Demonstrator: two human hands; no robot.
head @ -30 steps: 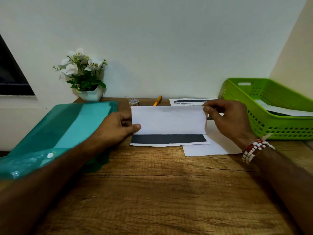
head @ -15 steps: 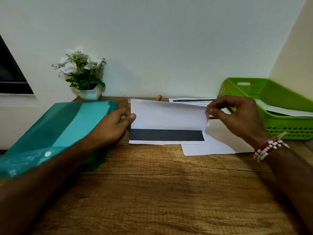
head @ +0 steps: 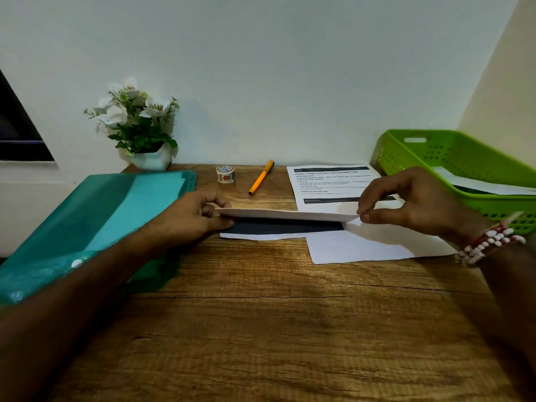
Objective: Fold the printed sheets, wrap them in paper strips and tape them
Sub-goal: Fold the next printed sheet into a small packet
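"Printed sheet (head: pixel 284 215): state its position."

"Centre of the worktop (head: pixel 261 320), toward the back. The lower part lies flat, with a dark printed band (head: pixel 284 226) facing up. The upper flap is lifted over that band, nearly level and not pressed down. The right end of the sheet overlaps a blank white sheet (head: pixel 362 249) that lies on the worktop."

"State of the hands."

"Left hand (head: pixel 188 219): grips the left end of the sheet, thumb against the lower part, fingers curled behind the raised flap. Right hand (head: pixel 414 204): pinches the right corner of the flap between thumb and forefinger, with the other fingers loosely curled above. A red and white bead bracelet (head: pixel 490 242) sits on the right wrist."

"Items behind the sheet."

"A second printed sheet (head: pixel 327 184) lies flat just behind it, text up, partly hidden by the right hand. A small tape roll (head: pixel 225 173) stands to its left. An orange pen (head: pixel 261 177) lies at a slant between the two."

"Items at the sides."

"Left: a teal plastic folder (head: pixel 101 213) under the left forearm, and behind it a white flower pot (head: pixel 150 161) against the wall. Right: a green basket (head: pixel 435 152) with perforated walls, holding white paper (head: pixel 478 184). Whether that paper is cut into strips cannot be told."
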